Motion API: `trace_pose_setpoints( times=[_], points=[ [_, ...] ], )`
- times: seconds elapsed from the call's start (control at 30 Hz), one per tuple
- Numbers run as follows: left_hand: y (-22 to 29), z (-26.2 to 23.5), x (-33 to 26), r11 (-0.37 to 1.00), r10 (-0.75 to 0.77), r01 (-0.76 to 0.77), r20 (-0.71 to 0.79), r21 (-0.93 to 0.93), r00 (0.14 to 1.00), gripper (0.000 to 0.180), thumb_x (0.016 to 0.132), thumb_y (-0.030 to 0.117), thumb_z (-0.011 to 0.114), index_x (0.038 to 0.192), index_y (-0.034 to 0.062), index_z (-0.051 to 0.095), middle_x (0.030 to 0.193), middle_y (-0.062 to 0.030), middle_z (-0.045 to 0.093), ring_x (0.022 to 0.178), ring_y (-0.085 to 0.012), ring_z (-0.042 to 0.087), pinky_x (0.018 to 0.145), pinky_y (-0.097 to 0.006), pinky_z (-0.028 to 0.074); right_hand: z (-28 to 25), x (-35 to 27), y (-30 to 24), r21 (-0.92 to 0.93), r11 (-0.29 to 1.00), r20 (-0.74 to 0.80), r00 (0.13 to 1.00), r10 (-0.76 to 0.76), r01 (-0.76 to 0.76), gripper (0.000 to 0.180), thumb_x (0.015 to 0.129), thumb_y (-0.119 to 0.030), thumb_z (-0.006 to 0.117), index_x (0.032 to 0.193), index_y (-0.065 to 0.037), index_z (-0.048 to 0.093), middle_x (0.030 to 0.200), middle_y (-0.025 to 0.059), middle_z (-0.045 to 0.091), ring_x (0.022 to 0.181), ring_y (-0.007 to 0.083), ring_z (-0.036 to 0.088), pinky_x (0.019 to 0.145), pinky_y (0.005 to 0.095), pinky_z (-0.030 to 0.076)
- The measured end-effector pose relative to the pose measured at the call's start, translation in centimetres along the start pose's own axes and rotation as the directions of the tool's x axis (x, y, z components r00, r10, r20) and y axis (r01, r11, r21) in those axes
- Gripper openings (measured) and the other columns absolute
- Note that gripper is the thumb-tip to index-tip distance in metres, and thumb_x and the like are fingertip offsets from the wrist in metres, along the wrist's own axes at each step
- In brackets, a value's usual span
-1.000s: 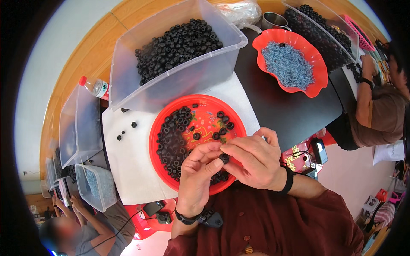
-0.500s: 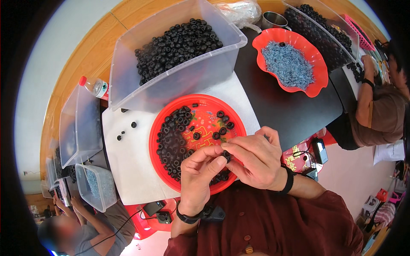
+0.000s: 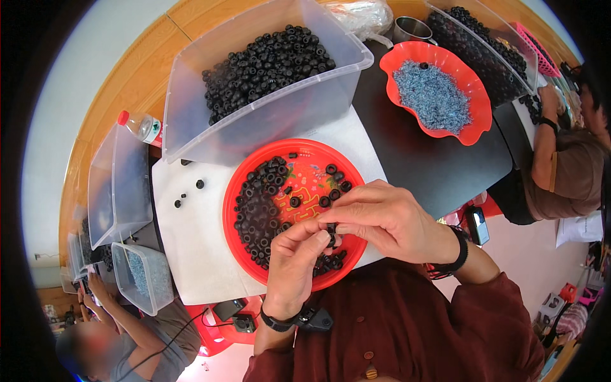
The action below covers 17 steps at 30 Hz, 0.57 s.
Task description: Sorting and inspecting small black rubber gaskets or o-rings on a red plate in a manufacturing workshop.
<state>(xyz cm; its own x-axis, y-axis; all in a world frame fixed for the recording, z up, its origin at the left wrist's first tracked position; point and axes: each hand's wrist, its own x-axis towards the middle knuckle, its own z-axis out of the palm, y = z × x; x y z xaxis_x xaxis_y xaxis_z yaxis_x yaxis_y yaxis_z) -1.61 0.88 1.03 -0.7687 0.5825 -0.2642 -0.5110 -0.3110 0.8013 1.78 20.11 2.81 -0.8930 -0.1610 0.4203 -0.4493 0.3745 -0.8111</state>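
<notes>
Over the near right part of a round red tray [image 3: 230, 247], my two hands meet at the fingertips. My left hand [image 3: 294, 258] pinches a small black ring-shaped part [image 3: 331, 238] between thumb and fingers. My right hand [image 3: 382, 219] is closed at the same part, its thumb and fingers pressed together; whether they hold a second piece is hidden. Black ring-shaped parts [image 3: 258, 210] heap along the tray's left side. A few loose black rings [image 3: 335, 194] lie at its right, and more show beneath my hands.
Behind the tray stands a clear plastic bin [image 3: 273, 102] of black parts. A red wavy-rimmed bowl [image 3: 478, 102] holds small blue-grey pieces. A bottle [image 3: 143, 129] and a clear tub [image 3: 167, 290] sit at left. Co-workers' arms [image 3: 546, 143] show at both sides.
My right hand has turned, with its wrist shifted right and up, and its fingers now lie flatter over the black part. My left hand stays nearly in place.
</notes>
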Motion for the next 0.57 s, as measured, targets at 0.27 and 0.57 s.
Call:
trace_pose_setpoints(
  times=[0.27,0.57],
  points=[
    [0.27,-0.44,0.40,0.999,-0.008,0.009,0.023,-0.049,1.000,0.023,0.089,0.008,0.062,0.110,-0.0013,0.061,0.091,-0.0070,0.065,0.076,-0.0095,0.059,0.068,-0.021,0.047,-0.43,0.72,-0.20,-0.001,1.000,-0.049,0.998,0.027,-0.027,0.022,0.077,-0.004,0.071,0.099,-0.006,0.071,0.089,0.0094,0.067,0.079,0.0232,0.063,0.073,0.0312,0.047],
    [0.58,-0.82,0.50,0.999,0.031,-0.030,-0.004,0.039,1.000,0.042,0.088,0.007,0.063,0.128,0.0004,0.050,0.104,-0.0109,0.065,0.082,-0.0137,0.064,0.076,-0.023,0.052,0.45,0.12,0.00,-0.050,0.999,-0.116,0.993,0.004,-0.010,0.024,0.077,-0.005,0.071,0.100,-0.010,0.072,0.089,0.0089,0.067,0.081,0.0220,0.063,0.077,0.0302,0.047]
  ],
)
